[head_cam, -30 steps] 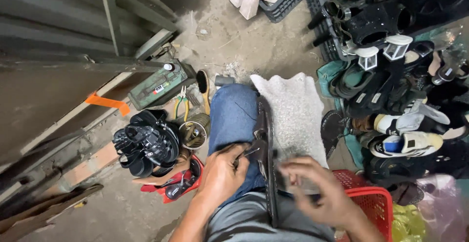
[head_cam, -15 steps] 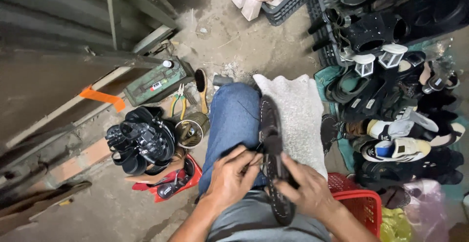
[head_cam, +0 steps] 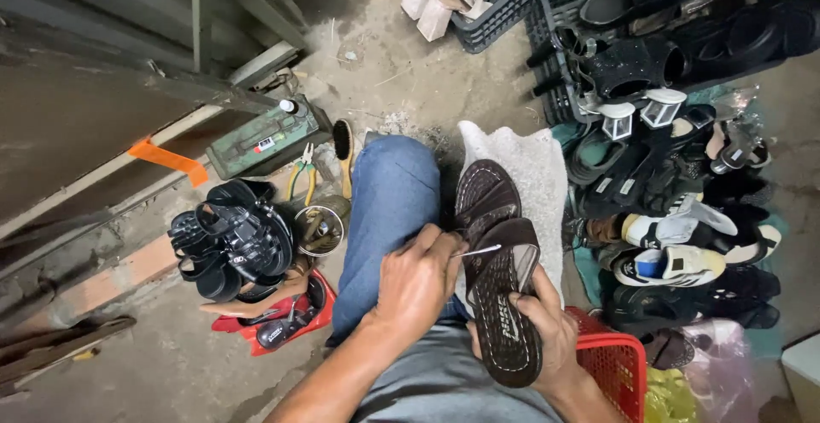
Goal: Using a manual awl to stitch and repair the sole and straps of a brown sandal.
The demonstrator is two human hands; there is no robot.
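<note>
I sit with a dark brown sandal (head_cam: 500, 295) resting on my lap, its treaded sole turned up toward me and its strapped front end pointing away. My right hand (head_cam: 551, 333) grips the sandal from below and from its right side. My left hand (head_cam: 418, 282) pinches a thin metal needle-like tool (head_cam: 478, 250) whose tip touches the sandal's left edge near the middle. A grey cloth (head_cam: 534, 167) lies over my right knee under the sandal.
A heap of black sandals (head_cam: 231, 239) lies on the floor at left, beside a round tin (head_cam: 318, 228), pliers (head_cam: 301, 175), a brush (head_cam: 343, 145) and a green metal box (head_cam: 265, 137). Many shoes (head_cam: 675, 192) crowd the right side. A red basket (head_cam: 611, 363) stands by my right leg.
The sandal has turned from edge-on to sole-up. My right hand has slid under it, and my left hand has brought the metal tool against its edge.
</note>
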